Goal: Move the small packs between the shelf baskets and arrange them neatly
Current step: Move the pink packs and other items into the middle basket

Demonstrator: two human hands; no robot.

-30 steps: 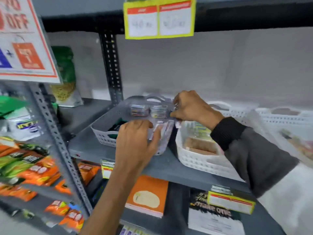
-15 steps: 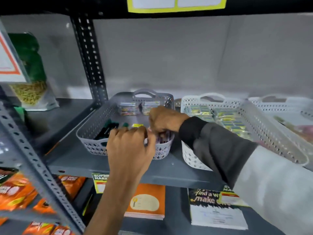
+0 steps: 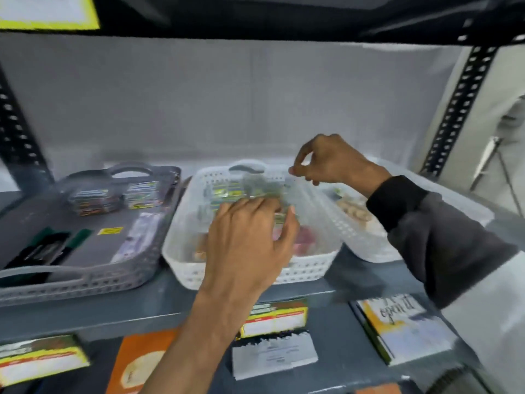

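Observation:
A grey basket (image 3: 85,278) stands at the left of the shelf, with small packs (image 3: 113,194) stacked at its back and dark items at its front left. Beside it, the white basket (image 3: 308,265) holds yellow-green packs (image 3: 224,190) and pinkish ones. My left hand (image 3: 247,240) reaches down into the white basket, and a small pack edge (image 3: 280,216) shows between thumb and fingers. My right hand (image 3: 329,163) hovers over that basket's far rim, its fingertips pinched on the corner of a blurred clear pack (image 3: 261,184).
Another white basket (image 3: 369,247) with beige items sits to the right, partly behind my dark sleeve. The grey shelf edge (image 3: 113,311) carries price labels (image 3: 274,317). Booklets lie on the shelf below. Slotted metal posts (image 3: 460,103) frame both sides, and a dark shelf hangs overhead.
Both hands have left the grey basket and moved right to the white basket, carrying small packs. The view has shifted to the right with them.

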